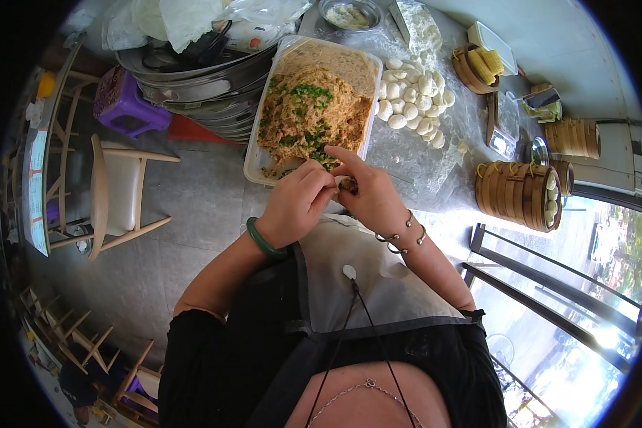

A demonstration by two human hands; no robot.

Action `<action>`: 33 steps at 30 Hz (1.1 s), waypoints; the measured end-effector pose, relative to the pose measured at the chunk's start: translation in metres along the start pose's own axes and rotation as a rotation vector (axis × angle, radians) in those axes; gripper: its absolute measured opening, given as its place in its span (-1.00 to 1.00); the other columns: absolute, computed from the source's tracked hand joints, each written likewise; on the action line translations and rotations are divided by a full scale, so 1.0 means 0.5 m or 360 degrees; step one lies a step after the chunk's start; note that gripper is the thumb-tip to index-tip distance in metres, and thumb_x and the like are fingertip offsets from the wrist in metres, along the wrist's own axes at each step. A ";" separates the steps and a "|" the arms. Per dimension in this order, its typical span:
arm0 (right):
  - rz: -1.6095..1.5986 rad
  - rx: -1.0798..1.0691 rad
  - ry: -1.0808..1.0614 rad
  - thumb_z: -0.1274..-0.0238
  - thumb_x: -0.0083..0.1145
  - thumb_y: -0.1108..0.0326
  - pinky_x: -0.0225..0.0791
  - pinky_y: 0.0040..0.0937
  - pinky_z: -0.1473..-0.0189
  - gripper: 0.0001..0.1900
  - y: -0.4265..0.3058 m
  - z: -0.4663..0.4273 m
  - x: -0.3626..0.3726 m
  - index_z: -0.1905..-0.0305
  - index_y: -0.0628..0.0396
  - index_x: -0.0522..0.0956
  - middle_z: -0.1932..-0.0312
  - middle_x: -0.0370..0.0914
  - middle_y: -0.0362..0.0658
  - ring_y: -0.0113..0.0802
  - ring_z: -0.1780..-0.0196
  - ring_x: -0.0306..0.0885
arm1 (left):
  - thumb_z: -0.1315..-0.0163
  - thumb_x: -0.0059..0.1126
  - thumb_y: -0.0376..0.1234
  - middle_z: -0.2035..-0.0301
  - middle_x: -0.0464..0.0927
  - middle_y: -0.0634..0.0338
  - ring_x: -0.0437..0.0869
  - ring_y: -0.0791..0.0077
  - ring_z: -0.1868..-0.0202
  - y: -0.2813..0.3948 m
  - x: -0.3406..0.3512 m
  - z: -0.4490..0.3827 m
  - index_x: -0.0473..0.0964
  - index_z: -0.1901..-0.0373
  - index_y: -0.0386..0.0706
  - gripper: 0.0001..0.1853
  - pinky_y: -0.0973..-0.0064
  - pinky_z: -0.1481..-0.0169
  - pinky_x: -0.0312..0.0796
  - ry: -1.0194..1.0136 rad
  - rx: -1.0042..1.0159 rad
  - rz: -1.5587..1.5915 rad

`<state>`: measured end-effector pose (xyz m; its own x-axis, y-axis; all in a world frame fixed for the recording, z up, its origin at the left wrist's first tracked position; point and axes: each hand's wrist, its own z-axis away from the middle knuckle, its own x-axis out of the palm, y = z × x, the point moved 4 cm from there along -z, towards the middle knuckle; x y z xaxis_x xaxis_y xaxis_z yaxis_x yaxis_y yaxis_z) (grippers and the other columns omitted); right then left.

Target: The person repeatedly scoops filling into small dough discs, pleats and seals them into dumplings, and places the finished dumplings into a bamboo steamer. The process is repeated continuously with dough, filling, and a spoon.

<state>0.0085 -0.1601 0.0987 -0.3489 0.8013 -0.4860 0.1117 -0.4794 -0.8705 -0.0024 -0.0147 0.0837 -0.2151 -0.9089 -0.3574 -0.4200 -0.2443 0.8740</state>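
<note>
My left hand (307, 200), with a green bangle at its wrist, and my right hand (367, 188), with thin metal bracelets, meet in front of my apron. Between their fingers is a small filled dough wrapper (348, 184), its brown filling showing and most of the dough covered by fingers. Just beyond the hands stands a clear plastic tub (252, 160) of minced filling (321, 109) topped with chopped green herbs. Many small dough pieces (410, 109) lie in a floured cluster right of the tub.
Stacked metal trays (208, 91) stand left of the tub. At the right are bamboo steamers (513, 195) holding white buns and a small steamer with corn cobs (484, 67). A metal bowl of flour (350, 15) is at the back. A wooden chair (123, 192) stands on the floor at left.
</note>
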 end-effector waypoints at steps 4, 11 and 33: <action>-0.0008 0.0005 -0.0084 0.05 0.12 0.60 0.49 -0.22 0.19 -0.28 -0.012 -0.002 -0.002 -0.33 -0.02 0.27 0.27 0.64 0.05 0.03 0.21 0.62 | -0.15 0.18 -0.51 0.38 0.43 0.09 0.53 0.26 0.37 0.008 -0.007 -0.007 0.41 0.33 -0.27 -0.87 0.39 0.31 0.37 -0.0044 -0.0260 0.0120; -0.0940 0.0378 -0.0164 -0.12 0.13 0.56 0.48 -0.42 0.23 -0.40 0.020 0.003 -0.009 -0.32 0.15 0.28 0.19 0.64 -0.11 -0.39 0.17 0.62 | -0.15 0.13 -0.56 0.38 0.42 0.09 0.50 0.31 0.38 -0.015 -0.005 0.012 0.41 0.32 -0.29 -0.89 0.47 0.29 0.38 0.0020 -0.0269 0.0449; -0.0880 0.0388 -0.0141 -0.18 0.08 0.57 0.42 -0.55 0.18 -0.69 0.019 -0.001 -0.006 -0.05 0.25 0.54 0.16 0.62 -0.18 -0.59 0.22 0.52 | -0.17 0.12 -0.55 0.37 0.44 0.04 0.51 0.18 0.39 -0.021 0.002 0.015 0.41 0.28 -0.28 -0.89 0.40 0.27 0.38 0.0125 -0.0148 0.0300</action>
<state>0.0110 -0.1670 0.0921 -0.3718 0.9270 0.0503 -0.3208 -0.0775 -0.9440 -0.0050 -0.0106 0.0718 -0.2114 -0.9640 -0.1611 -0.2952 -0.0942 0.9508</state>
